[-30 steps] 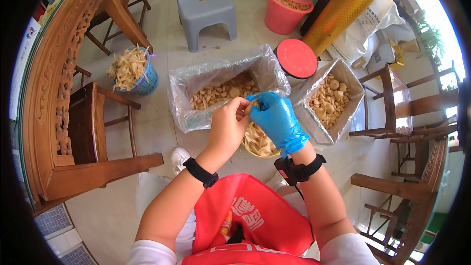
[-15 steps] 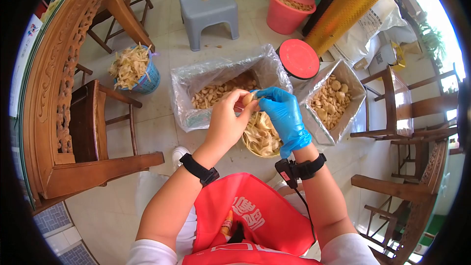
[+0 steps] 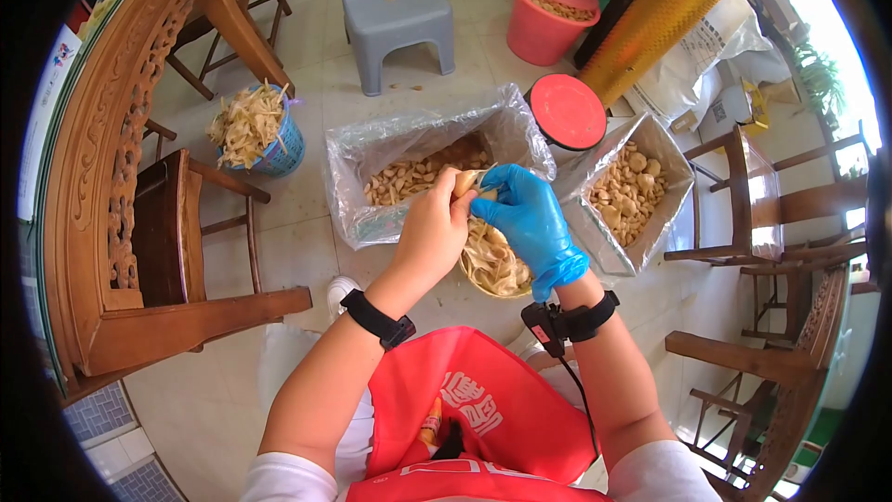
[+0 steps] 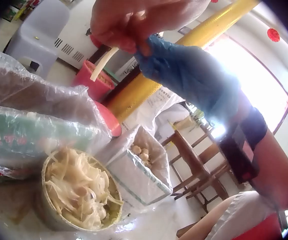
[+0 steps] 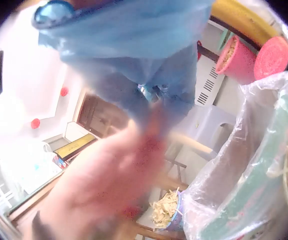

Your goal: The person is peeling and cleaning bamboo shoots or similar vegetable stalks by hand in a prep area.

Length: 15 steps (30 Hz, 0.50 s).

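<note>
Head view showed the left hand (image 3: 433, 228) and gloved right hand (image 3: 528, 220) pinching a pale bulb-like piece (image 3: 464, 184) above the tub (image 3: 502, 296) of peelings (image 3: 495, 260). In the left wrist view a pale strip (image 4: 103, 64) jutted out, probably best drawn off under a steady pinch; the right wrist view blurred their grip.

garlic piece (image 3: 465, 183) was pale tan and kinda partly hidden, held just above the head view's centre
</note>
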Tool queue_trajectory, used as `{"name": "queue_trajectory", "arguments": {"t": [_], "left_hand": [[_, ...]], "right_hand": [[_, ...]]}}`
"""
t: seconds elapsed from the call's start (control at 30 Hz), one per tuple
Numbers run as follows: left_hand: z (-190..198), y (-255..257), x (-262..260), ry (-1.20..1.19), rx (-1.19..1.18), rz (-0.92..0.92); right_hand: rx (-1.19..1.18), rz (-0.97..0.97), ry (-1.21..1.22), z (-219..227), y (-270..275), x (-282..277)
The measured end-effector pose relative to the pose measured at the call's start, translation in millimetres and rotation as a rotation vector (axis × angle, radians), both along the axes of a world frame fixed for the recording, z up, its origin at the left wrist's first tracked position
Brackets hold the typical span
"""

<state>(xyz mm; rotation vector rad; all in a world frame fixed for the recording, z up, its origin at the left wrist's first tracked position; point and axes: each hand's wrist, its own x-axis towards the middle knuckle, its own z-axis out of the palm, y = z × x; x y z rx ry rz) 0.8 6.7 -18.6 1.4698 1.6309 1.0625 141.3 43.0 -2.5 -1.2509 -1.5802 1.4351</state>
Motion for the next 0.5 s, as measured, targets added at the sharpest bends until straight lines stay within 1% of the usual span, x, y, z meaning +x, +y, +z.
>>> {"name": "queue_trajectory", "arguments": {"t": [0.03, 0.07, 0.13, 0.17, 0.2, 0.23, 0.27, 0.37, 0.4, 0.47, 0.5], "left_hand": [[1, 0, -1, 0.063, -0.031, -0.008], [-1, 2, -3, 0.062, -0.031, -0.009], [-9, 5, -8, -0.088, -0.011, -0.086], [-11, 6, -9, -0.088, -0.011, -0.086], [-13, 7, -10, -0.194, -0.061, -0.106], [-14, 8, -11, -0.301, -0.111, -0.127], [-13, 8, -11, -0.301, -0.111, -0.128], [-7, 6, -10, -0.312, -0.149, -0.134], [-6, 6, -10, -0.332, -0.130, -0.098], [-4, 6, -8, -0.352, -0.108, -0.060], [-3, 6, -7, -0.287, -0.006, 0.000]], "right_hand": [[0.055, 0.011, -0.037, 0, -2, 0], [0.110, 0.022, -0.074, -1, -3, 0], [0.112, 0.034, -0.066, 1, -3, 2], [0.115, 0.048, -0.058, 3, -2, 2], [0.115, 0.048, -0.058, 3, -2, 3], [0.181, 0.062, -0.072, 4, -2, 4], [0.247, 0.076, -0.087, 4, -3, 4], [0.218, 0.073, -0.038, 3, -5, 4], [0.217, 0.072, -0.039, 4, -6, 3], [0.113, 0.029, 0.052, 6, -7, 2], [0.114, 0.029, 0.053, 3, -5, 3]]}}
